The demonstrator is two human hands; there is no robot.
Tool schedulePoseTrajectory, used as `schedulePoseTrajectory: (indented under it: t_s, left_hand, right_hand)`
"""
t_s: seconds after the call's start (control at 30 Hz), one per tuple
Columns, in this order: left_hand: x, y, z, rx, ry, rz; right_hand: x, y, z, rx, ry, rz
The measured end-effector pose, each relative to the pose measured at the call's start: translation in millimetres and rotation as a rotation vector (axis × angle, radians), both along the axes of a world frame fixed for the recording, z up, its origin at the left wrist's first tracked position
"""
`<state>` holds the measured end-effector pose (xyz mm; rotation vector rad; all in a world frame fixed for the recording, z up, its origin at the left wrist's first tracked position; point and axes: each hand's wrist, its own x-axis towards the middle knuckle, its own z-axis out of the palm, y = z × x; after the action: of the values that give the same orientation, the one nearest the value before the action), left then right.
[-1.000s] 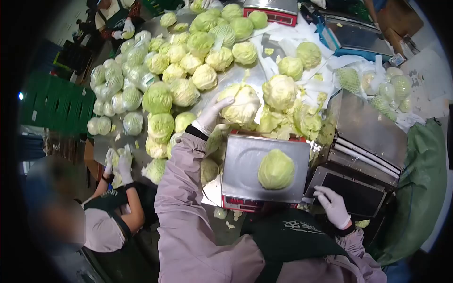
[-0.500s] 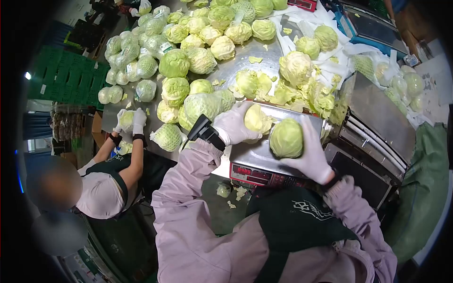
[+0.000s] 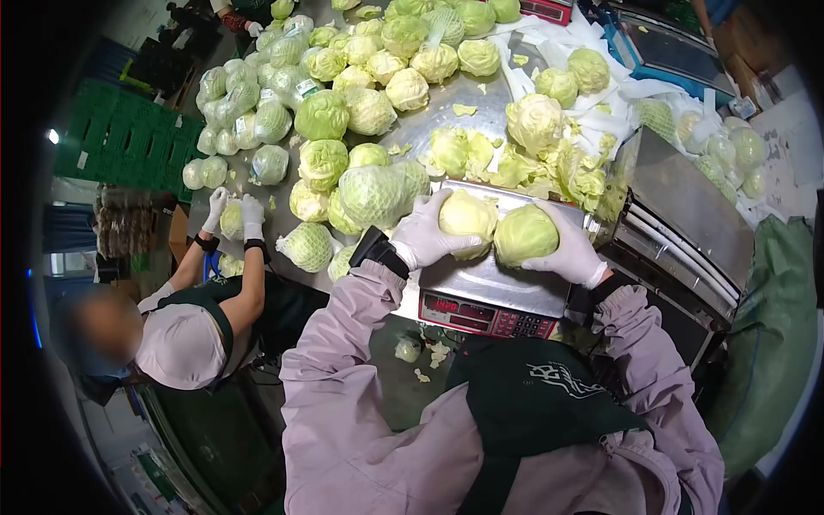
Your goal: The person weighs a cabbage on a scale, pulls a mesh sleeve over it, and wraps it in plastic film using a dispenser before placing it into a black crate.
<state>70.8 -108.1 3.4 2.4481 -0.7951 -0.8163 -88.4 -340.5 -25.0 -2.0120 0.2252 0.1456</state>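
Two cabbages rest side by side on the metal plate of a scale (image 3: 489,287), whose red display is lit. My left hand (image 3: 427,232), in a white glove, curves around the left side of the paler cabbage (image 3: 468,223). Around the right side of the greener cabbage (image 3: 524,235) lies my right hand (image 3: 568,246), also gloved. The two cabbages appear to touch. Just left of my left hand sits a net-wrapped pair of cabbages (image 3: 372,195).
Loose and netted cabbages (image 3: 403,36) pile up at the back left. Trimmed leaves (image 3: 584,176) lie behind the scale. A steel machine (image 3: 687,223) stands at right. At left, a co-worker's gloved hands (image 3: 251,217) hold a cabbage (image 3: 232,220).
The paler cabbage now shows more fully and the greener one sits closer beside it. My right hand has shifted lower on its cabbage. The scale's display reads differently.
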Motion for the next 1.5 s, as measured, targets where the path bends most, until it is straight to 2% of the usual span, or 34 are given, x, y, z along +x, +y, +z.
schedulePoseTrajectory:
  t_s: [0.03,0.1,0.13,0.2,0.23,0.3,0.37,0.43,0.47,0.53,0.57,0.63,0.73,0.87,1.0,1.3,1.5]
  left_hand:
    - [-3,0,3,0.003,-0.001,0.003]
    - [-5,-1,8,0.003,-0.001,0.006]
    - [-5,0,10,-0.017,0.07,0.009]
    - [-6,1,10,0.007,0.124,-0.004]
    - [-5,2,5,0.007,0.123,-0.003]
    - [-2,3,-10,0.025,0.018,-0.044]
    - [-1,2,-12,0.012,0.058,-0.032]
    - [1,1,-11,0.003,0.093,-0.018]
    - [3,0,-10,0.068,0.113,-0.013]
    - [6,0,-12,0.131,0.134,-0.007]
    - [8,3,-17,0.074,0.142,0.028]
    - [8,5,-20,0.02,0.154,0.063]
    - [10,9,-21,-0.025,0.005,0.11]
    - [21,18,-23,-0.169,0.164,0.216]
    - [23,24,-26,-0.229,0.074,0.212]
    - [22,27,-35,-0.289,0.043,0.186]
    - [16,20,-24,-0.343,0.141,0.217]
  right_hand:
    - [-3,-1,-1,-0.002,-0.003,-0.006]
    - [-10,0,-5,0.193,-0.018,-0.096]
    - [-16,2,-8,0.193,-0.016,-0.098]
    - [-29,9,-13,0.128,-0.086,-0.27]
    - [-34,10,-12,0.128,-0.087,-0.269]
    - [-44,9,-6,-0.072,0.083,-0.129]
    - [-45,12,-1,-0.137,0.089,-0.05]
    - [-46,16,-10,0.176,0.046,-0.099]
    - [-47,16,-11,0.175,0.042,-0.101]
    - [-50,11,-13,0.449,0.076,-0.181]
    - [-53,9,-18,0.448,0.076,-0.181]
    - [-62,4,-26,0.641,0.026,-0.264]
    - [-76,3,-24,0.739,-0.009,-0.366]
    - [-80,2,-4,0.673,-0.064,-0.42]
    - [-80,-1,5,0.607,-0.101,-0.435]
    - [-78,4,6,0.534,-0.112,-0.404]
    - [-77,9,6,0.512,-0.104,-0.378]
